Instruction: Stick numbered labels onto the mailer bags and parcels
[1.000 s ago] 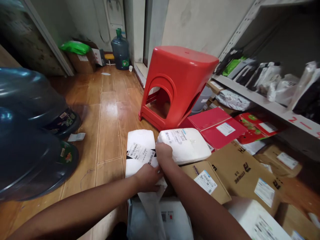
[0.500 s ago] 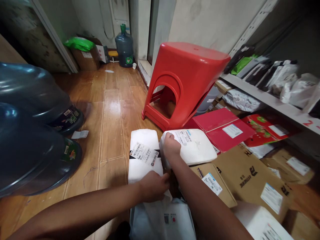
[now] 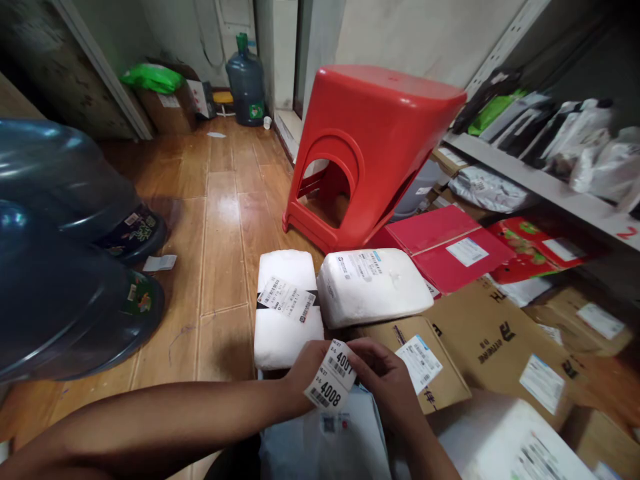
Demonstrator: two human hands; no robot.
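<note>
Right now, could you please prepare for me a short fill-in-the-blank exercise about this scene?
The stool is coloured ____.
By the left hand and right hand, the lower label shows the large number ____.
The band across the left white parcel is ____.
The cap on the far jug is ____.

Missing words: red; 4008; black; green.

This looks like a parcel storeroom or pickup point: cartons (image 3: 467,327) with shipping labels (image 3: 543,389) crowd the lower right, bagged packages (image 3: 563,141) line a shelf (image 3: 545,187) marked with a red 2 (image 3: 627,233) at right, and numbered barcode stickers (image 3: 331,377) show at lower centre.
</note>
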